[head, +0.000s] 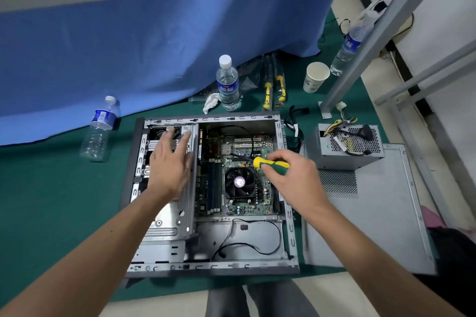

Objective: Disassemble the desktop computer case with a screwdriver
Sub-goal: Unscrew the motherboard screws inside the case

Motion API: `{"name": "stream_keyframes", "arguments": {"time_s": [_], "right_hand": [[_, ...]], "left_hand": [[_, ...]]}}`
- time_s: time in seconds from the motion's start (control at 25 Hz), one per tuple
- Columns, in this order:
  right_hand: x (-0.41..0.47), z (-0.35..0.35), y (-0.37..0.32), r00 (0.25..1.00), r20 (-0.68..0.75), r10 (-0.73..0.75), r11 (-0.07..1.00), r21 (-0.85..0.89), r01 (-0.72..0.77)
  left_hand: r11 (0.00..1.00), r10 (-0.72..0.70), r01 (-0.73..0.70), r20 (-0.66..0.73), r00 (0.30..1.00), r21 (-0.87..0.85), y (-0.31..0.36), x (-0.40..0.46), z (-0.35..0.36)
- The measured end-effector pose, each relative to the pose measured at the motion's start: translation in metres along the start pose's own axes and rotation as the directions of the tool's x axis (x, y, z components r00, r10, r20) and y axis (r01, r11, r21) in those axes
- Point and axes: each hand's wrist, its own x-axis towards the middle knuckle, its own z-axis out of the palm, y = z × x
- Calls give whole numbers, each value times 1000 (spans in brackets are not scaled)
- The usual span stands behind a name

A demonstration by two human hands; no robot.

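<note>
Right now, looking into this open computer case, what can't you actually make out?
Head view only:
- Screwdriver tip and the screw it meets: hidden by the right hand and dark cables.
- Drive cage under the left hand: covered by palm and fingers.
- Motherboard markings: too small.
- Second bottle at the back: partly behind the grey frame post.

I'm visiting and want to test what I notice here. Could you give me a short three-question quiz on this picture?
1. True or false: the side panel is still on the case.
2. Which hand holds the screwdriver?
3. What stands nearest the paper cup: A) fan, B) bottle, C) tissue?

Key: 1 false, it lies beside the case. 2 the right hand; the left hand rests flat on the drive cage. 3 B.
</note>
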Motion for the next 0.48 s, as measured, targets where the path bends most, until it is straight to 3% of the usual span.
{"name": "stream_keyframes", "arguments": {"time_s": [0.2, 0.32, 0.48], "right_hand": [[40, 28, -10, 997, 58, -55, 987, -147, 63], [60, 47, -7, 990, 135, -29, 974, -219, 58], [73, 64, -5, 982, 185, 20, 964, -264, 30]], "left_hand": [[996, -30, 25, -53, 998, -89, 0, 20, 20], [997, -32, 19, -161, 986, -81, -2, 18, 34], [997, -34, 19, -185, 982, -81, -5, 20, 41]]}}
